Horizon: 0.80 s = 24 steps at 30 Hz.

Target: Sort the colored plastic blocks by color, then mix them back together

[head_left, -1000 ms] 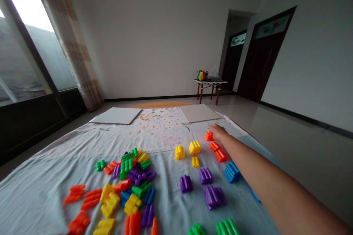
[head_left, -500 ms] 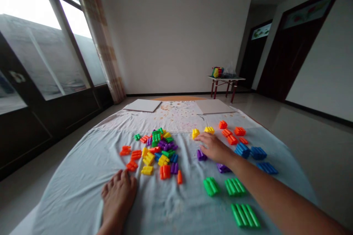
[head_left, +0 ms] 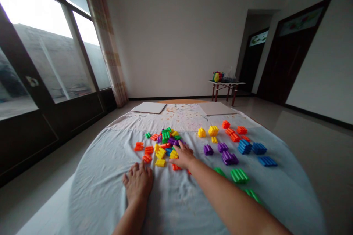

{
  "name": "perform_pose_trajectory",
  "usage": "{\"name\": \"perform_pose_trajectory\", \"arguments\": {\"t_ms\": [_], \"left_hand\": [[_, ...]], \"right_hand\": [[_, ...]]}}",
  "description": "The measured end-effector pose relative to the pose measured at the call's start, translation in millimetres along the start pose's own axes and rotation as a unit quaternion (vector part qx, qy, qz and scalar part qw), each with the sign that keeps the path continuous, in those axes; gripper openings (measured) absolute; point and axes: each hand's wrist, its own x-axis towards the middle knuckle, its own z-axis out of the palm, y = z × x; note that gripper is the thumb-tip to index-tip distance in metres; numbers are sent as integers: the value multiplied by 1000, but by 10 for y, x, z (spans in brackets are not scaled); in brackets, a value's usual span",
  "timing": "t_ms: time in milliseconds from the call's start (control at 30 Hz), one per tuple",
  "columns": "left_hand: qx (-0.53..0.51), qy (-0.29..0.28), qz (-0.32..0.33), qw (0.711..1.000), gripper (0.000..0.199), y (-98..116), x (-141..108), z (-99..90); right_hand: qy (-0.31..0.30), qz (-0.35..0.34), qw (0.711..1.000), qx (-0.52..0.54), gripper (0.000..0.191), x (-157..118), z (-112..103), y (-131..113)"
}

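My left hand (head_left: 138, 181) lies flat on the cloth with its fingers apart, just below an orange block (head_left: 147, 158). Over the right side of a mixed pile of ridged plastic blocks, my right hand (head_left: 182, 156) reaches with spread fingers. A yellow block (head_left: 173, 154) is beside its fingertips, and purple and orange pieces are partly hidden by it. Green blocks (head_left: 166, 135) top the far part of the pile. To the right stand groups by colour: yellow (head_left: 213, 130), purple (head_left: 230, 158), orange (head_left: 235, 137), blue (head_left: 244, 147) and green (head_left: 239, 176). My right forearm covers part of the green group.
A pale cloth (head_left: 104, 169) with creases covers the round table. Two flat boards, one on the left (head_left: 149, 107) and one on the right (head_left: 217, 108), lie at the far side. Beyond is a small side table (head_left: 226, 82) carrying a colourful item and a plastic bag.
My right hand has moved left from the yellow group to the mixed pile. The left hand stays flat by the orange blocks. The camera view has tilted up and shifted left.
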Motion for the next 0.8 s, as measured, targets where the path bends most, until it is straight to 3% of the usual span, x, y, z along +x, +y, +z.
{"name": "perform_pose_trajectory", "arguments": {"t_ms": [167,333,500,633,733,800], "left_hand": [[3,-15,-6,1000,53,4,-6,-28],[18,-21,-6,1000,52,7,8,-33],[13,-28,-10,999,52,16,8,-38],[9,-25,-10,1000,52,12,6,-32],[7,-12,-5,1000,51,8,5,-27],[6,-7,-3,1000,50,7,2,-28]], "right_hand": [[-24,-52,998,8,73,-78,76,66],[-57,-127,990,12,72,-374,-63,89],[-73,-167,983,-10,44,-655,-248,64],[13,-144,989,-4,20,-713,-257,-106],[86,-161,983,33,27,-666,-150,-286],[93,-173,979,48,35,-616,-44,-377]]}}
